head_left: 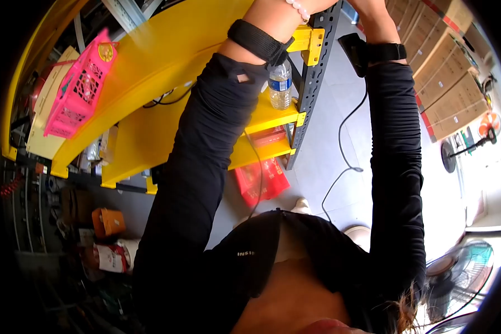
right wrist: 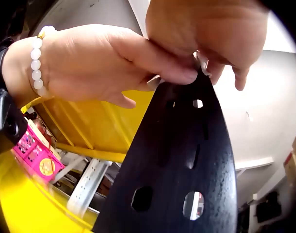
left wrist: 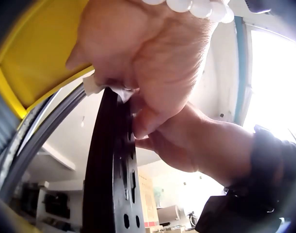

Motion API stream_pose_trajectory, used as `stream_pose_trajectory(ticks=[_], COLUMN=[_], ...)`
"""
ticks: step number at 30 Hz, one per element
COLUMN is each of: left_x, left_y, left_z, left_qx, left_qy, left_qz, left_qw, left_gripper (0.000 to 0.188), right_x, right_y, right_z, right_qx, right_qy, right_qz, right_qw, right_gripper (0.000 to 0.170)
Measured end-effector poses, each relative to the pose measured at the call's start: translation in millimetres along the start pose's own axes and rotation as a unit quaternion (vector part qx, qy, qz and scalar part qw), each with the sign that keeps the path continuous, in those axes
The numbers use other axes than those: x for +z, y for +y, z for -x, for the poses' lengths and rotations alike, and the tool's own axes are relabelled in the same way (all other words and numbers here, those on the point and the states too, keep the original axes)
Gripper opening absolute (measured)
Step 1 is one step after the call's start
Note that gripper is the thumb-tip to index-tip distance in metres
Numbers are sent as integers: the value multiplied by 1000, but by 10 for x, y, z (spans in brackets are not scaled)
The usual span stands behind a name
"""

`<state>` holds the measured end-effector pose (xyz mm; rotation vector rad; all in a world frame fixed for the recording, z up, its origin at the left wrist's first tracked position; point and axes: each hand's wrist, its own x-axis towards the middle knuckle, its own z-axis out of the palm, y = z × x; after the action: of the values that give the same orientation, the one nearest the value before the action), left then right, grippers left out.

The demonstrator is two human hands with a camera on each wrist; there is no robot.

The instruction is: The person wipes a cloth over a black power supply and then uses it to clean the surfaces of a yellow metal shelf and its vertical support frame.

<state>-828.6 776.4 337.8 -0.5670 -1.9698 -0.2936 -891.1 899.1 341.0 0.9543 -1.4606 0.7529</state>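
Note:
A black perforated post (left wrist: 123, 184) of the yellow shelf rises to both hands, its slots and holes showing large in the right wrist view. My left hand (left wrist: 143, 58), with a pale bead bracelet, curls over the post's top and pinches a thin white piece (left wrist: 92, 86). From the other side my right hand (right wrist: 206, 29) meets it there, fingers bent around the same white piece (right wrist: 202, 63). The left thumb lies against the post's upper end in the right wrist view. Exactly how the fingertips hold the piece is partly hidden; the head view cuts off both hands at its top edge.
Yellow shelves (head_left: 150, 50) hold a pink basket (head_left: 80, 92) and a water bottle (head_left: 280, 86). Cardboard boxes (head_left: 448, 83) are stacked at the right. A red bag (head_left: 264, 181) lies by the shelf foot, and a cable (head_left: 342, 131) hangs near the right arm. Fans stand further right.

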Motion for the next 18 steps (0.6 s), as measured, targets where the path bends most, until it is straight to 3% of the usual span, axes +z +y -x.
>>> stream_pose_trajectory(ticks=[2,4,5,6,8,10,12,18], left_x=[114,189,254,250,393,507,643,873], left_y=[32,166,203,275,369,412,449,538], left_z=[124,340,484,610,889,1153,1431,2315], left_qx=[26,1,-13,-18,-37,-30,-41,-76], left_qy=[57,14,9,-31,-85,-53,-73,-211], left_qz=[-59,-171,-141,-167,-230,-201,-220,-202], left_qw=[996,985,990,985,969,978,972,953], left_gripper=[75,73,71,67,69,69,61,58], right_x=[-22,44,37,-38,-127,-65,-42,-54], right_y=[-59,-62,-130,-80,-103,-124,-201,-522], right_z=[140,437,550,761,1157,1450,1806,2851], right_qx=[34,73,71,11,78,95,123,190], right_qy=[-4,11,5,-8,-94,-88,-107,-228], right_qz=[-92,-239,-323,-83,-46,-72,-33,-11], right_qw=[995,968,944,996,991,989,986,955], right_gripper=[41,39,38,39,41,55,55,62])
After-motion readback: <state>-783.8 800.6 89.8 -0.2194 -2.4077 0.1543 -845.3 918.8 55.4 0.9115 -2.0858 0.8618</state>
